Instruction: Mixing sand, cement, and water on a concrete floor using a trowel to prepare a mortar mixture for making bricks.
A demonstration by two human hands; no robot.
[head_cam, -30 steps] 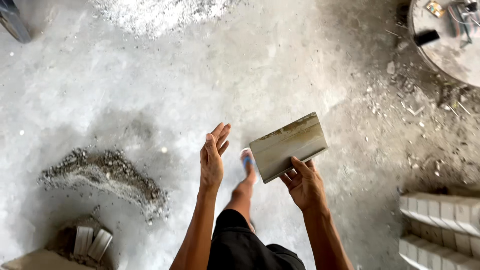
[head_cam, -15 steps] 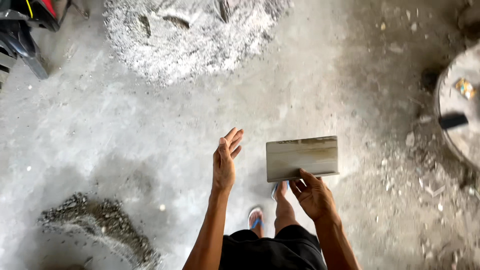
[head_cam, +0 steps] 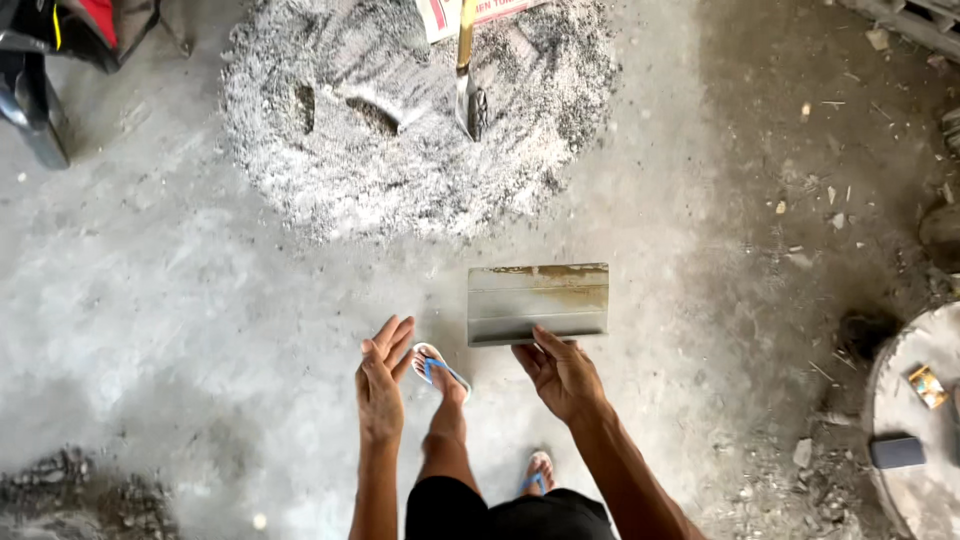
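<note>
- Dusty grey concrete floor (head_cam: 200, 300) fills the view, paler at the left, darker and littered with chips at the right.
- Nearest, two bare legs in dark shorts show at the bottom edge, each foot in a blue-strapped sandal (head_cam: 438, 366); the left foot is stepped ahead of the right.
- Left hand (head_cam: 381, 385) is raised and empty, fingers straight and together, palm turned to the right, touching nothing.
- Right hand (head_cam: 561, 372) grips the lower edge of a mould (head_cam: 537, 302), a rectangular metal box, grey with rusty streaks along its upper rim, held level above the floor just right of the forward foot.
- At the right edge, a round drum top (head_cam: 905, 490) carries a small dark block and a yellowish packet.
- At the bottom left corner lies a dark rubble heap (head_cam: 90, 500).
- Farther off, a wide grey sand pile (head_cam: 400, 130) spreads near the top edge, with a shovel (head_cam: 468, 80) standing in it.
- Dark bags (head_cam: 60, 30) sit at the top left corner.
</note>
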